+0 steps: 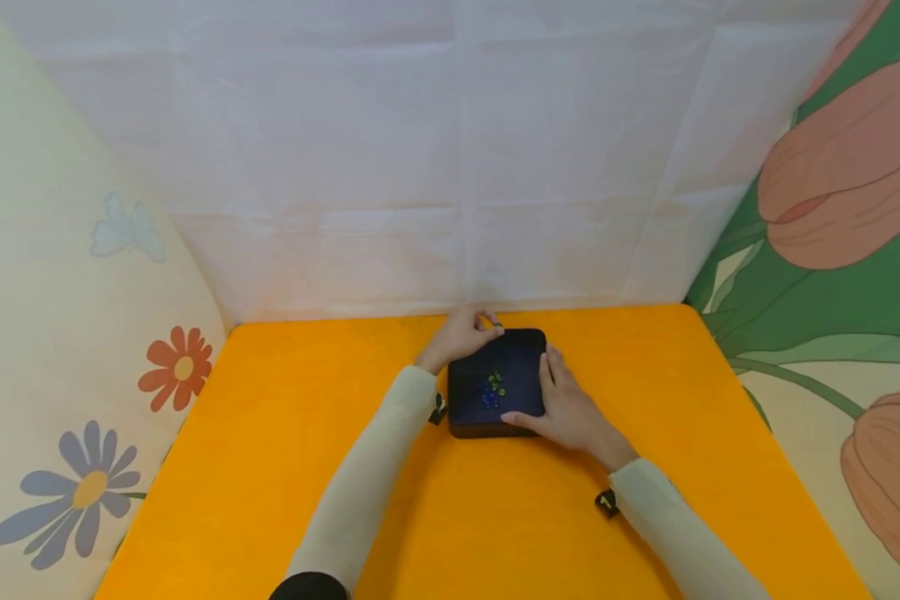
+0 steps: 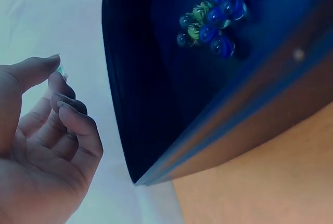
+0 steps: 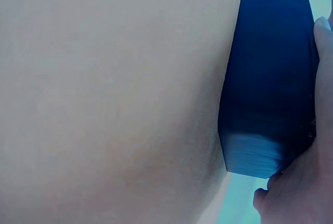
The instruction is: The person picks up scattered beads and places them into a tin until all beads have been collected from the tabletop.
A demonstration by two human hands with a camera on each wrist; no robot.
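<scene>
A dark square box [image 1: 495, 429] with an open top stands on the orange table. Blue and green glass marbles [image 1: 492, 390] lie clustered on its floor; in the left wrist view the marbles [image 2: 218, 18] show swirled patterns. My left hand [image 1: 461, 335] is at the box's far left corner, thumb and forefinger pinching a small greenish marble [image 2: 62, 71], mostly hidden by the fingertips. The left hand [image 2: 54, 130] is beside the box wall, outside it. My right hand [image 1: 570, 408] grips the box's near right corner, thumb over the near rim and fingers along the right side.
The orange table [image 1: 307, 400] spreads around the box on all sides. A white cloth backdrop [image 1: 420, 167] hangs close behind the far edge. Flower-printed cloths flank the table, one at left [image 1: 45, 333] and one at right [image 1: 832, 333].
</scene>
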